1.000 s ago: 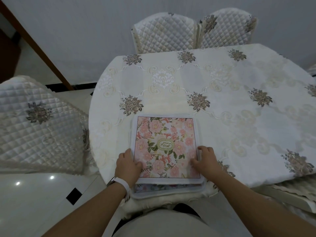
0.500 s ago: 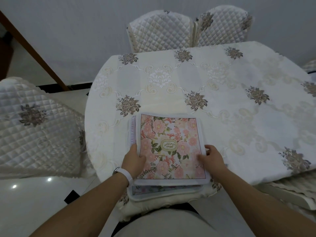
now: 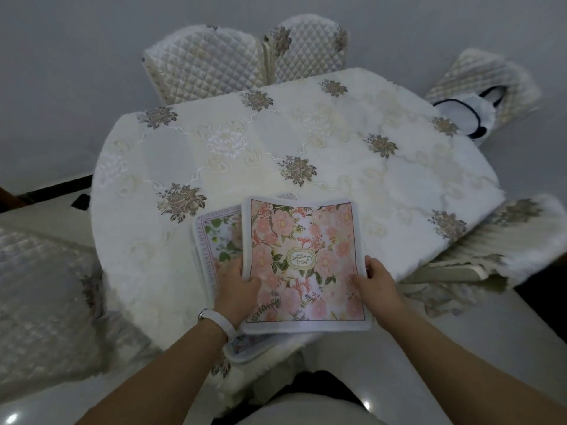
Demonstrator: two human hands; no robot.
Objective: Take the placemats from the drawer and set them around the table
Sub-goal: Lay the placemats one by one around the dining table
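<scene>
— Pale walls and a glossy floor ring the scene, fine, but where are the placemats?

— On the near edge of the table [image 3: 429,167]. The top placemat [image 3: 303,265] is a soft rounded rectangle with pink flowers, a white border and an oval label at its centre. It is raised and slid to the right of the stack of placemats [image 3: 214,237] lying under it.

— And the hands?

— The left hand [image 3: 237,286] pinches the top placemat's left edge, thumb on the print, fingers [image 3: 230,268] curled beneath. The right hand [image 3: 376,279] grips its right edge the same way.

— What's around it?

— An embroidered cream tablecloth [image 3: 245,142] with brownish flower clusters covers the rounded table. Quilted chair covers [image 3: 202,65] stand behind it and at both sides. A white wristband [image 3: 217,323] sits on the left wrist.
</scene>
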